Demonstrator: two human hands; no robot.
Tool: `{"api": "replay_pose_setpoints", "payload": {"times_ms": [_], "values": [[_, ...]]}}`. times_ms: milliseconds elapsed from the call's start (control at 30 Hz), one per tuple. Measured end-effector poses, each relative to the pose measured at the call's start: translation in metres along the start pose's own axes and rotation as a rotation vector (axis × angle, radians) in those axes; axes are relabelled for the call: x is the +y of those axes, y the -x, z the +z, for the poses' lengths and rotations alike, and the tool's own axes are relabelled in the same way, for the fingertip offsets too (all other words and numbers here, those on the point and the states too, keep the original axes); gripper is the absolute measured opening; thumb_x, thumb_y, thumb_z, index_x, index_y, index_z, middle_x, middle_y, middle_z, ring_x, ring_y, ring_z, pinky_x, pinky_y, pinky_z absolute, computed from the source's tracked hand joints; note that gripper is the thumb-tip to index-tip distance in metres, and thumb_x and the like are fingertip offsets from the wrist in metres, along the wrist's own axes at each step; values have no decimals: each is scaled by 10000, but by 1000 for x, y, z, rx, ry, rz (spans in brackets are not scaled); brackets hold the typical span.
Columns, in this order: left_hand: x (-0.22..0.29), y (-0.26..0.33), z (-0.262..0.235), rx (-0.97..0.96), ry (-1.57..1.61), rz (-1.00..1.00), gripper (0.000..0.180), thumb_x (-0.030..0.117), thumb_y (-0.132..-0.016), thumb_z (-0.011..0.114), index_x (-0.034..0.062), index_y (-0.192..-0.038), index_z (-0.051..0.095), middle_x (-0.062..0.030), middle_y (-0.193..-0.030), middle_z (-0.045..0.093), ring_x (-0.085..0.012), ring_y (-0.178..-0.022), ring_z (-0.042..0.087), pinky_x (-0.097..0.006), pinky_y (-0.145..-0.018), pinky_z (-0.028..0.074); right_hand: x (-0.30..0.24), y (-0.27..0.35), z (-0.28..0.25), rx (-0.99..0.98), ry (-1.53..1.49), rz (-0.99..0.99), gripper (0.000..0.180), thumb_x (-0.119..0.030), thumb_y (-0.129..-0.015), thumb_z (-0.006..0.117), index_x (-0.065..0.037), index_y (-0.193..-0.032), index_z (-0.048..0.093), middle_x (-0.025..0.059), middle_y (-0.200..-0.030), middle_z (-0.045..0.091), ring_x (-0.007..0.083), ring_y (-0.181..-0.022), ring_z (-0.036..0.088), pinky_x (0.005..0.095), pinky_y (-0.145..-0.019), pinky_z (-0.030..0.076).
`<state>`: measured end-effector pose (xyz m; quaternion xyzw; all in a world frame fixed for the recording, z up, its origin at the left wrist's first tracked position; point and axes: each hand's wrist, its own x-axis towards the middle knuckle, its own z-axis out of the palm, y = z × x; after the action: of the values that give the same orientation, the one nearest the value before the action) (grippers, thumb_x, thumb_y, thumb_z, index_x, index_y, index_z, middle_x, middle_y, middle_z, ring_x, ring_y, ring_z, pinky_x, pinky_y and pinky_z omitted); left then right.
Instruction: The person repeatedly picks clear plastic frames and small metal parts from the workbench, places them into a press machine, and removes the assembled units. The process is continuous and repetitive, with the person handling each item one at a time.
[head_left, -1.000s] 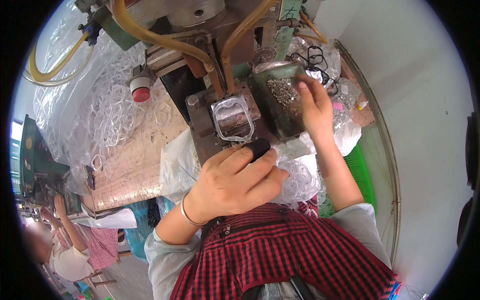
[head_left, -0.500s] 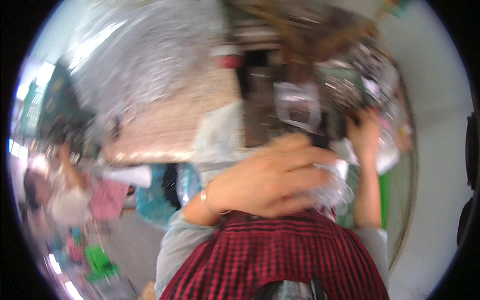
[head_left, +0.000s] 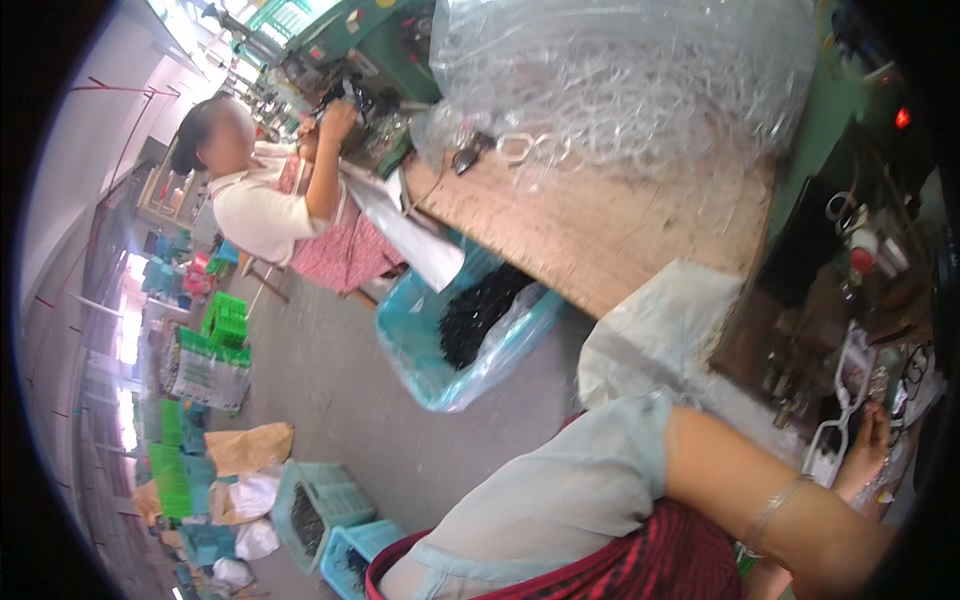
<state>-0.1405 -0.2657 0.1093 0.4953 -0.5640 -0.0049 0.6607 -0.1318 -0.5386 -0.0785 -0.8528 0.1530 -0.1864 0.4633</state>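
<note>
Here the view is turned far to the left, so that only the right edge shows the work. One of the person's hands (head_left: 868,448) lies at the lower right, fingers resting against a white frame-shaped plastic part (head_left: 838,420) on the cluttered machine bed; which hand it is, and whether its fingers close on the part or merely touch it, cannot be told. A bare forearm with a thin metal bangle (head_left: 775,510) crosses the lower right corner, and its hand runs out of the picture, so its state cannot be told either. The forearm leaves a pale grey short sleeve (head_left: 570,490) worn over a red checked garment (head_left: 660,565).

Far of the sleeve lies a worn wooden counter (head_left: 620,225), carrying a large clear plastic bag (head_left: 620,70) filled with pale ring-shaped parts. A crumpled whitish bag (head_left: 655,335) sits at the counter's near edge, just beside the sleeve. Below the counter's left edge, on the grey floor (head_left: 330,400), stands a turquoise crate (head_left: 450,370) lined with plastic and holding small black pieces. Farther left a second person (head_left: 265,200) sits at a green machine (head_left: 370,40), both hands raised to it. Green and teal crates (head_left: 225,320) stand along the far left, and two more teal crates (head_left: 320,510) near the lower edge
</note>
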Motion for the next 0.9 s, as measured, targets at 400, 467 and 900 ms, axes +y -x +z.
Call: {"api": "replay_pose_setpoints", "payload": {"times_ms": [400, 467, 900], "values": [[-134, 90, -247, 674, -1177, -756, 411, 310, -891, 740, 0, -1145, 648, -150, -929, 718, -268, -859, 689, -387, -778, 539, -41, 49, -33, 249, -347, 23, 155, 6, -948, 656, 37, -1096, 688, 94, -1038, 719, 163, -956, 687, 286, -850, 554], [-176, 88, -246, 467, -1754, -914, 555, 319, -837, 786, 3, -1254, 601, -176, -953, 721, -322, -876, 694, -417, -796, 540, -91, 41, -18, 167, -325, -48, 123, 7, -917, 687, 15, -1035, 721, 67, -995, 729, 140, -906, 678, 272, -800, 541], [-108, 132, -160, 1027, -315, -388, 241, 201, -1063, 521, 36, -1217, 604, -62, -856, 641, -179, -776, 654, -263, -638, 495, -159, 5, 57, 21, -713, -136, 448, 50, -801, 762, -38, -1213, 608, -18, -880, 632, 71, -871, 595, 229, -839, 481]]}}
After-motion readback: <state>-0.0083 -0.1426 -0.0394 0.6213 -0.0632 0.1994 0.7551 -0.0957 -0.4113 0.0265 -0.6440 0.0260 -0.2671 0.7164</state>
